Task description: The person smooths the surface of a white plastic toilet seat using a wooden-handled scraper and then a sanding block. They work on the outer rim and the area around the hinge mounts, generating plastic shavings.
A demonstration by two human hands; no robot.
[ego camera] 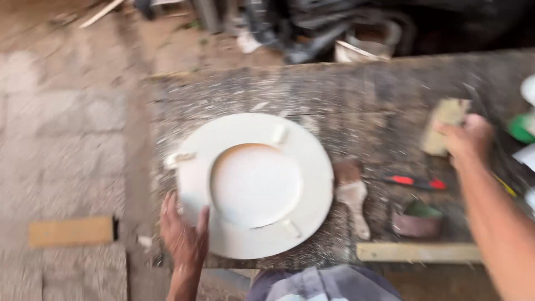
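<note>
A round white plaster disc [253,184] lay flat on the dusty worktop [345,95], toward its left and near edge. The disc had a broad outer rim and a sunken circular centre with a faint brownish tinge along the upper edge of the hollow, and small raised white lugs stood on the rim at the upper right, left and lower right.

The left hand [184,234] rested on the lower left rim of the disc, fingers spread and laid over the edge, the thumb up on the rim; it pressed on the piece rather than closing round it. The right hand [467,139] was well apart from the disc, at the far right of the worktop, its fingers curled on a tan rectangular block [444,125] (blurred, so how firm the hold was I cannot tell).

Between the two hands lay a brush [353,195] with a pale handle, just beside the disc's right rim. Farther right lay a red-handled tool [415,181], and nearer the front edge a small round pot [417,219] with something green inside. A pale wooden strip [418,252] ran along the front edge of the worktop. On the paved floor to the left lay a flat piece of cardboard [71,231].
</note>
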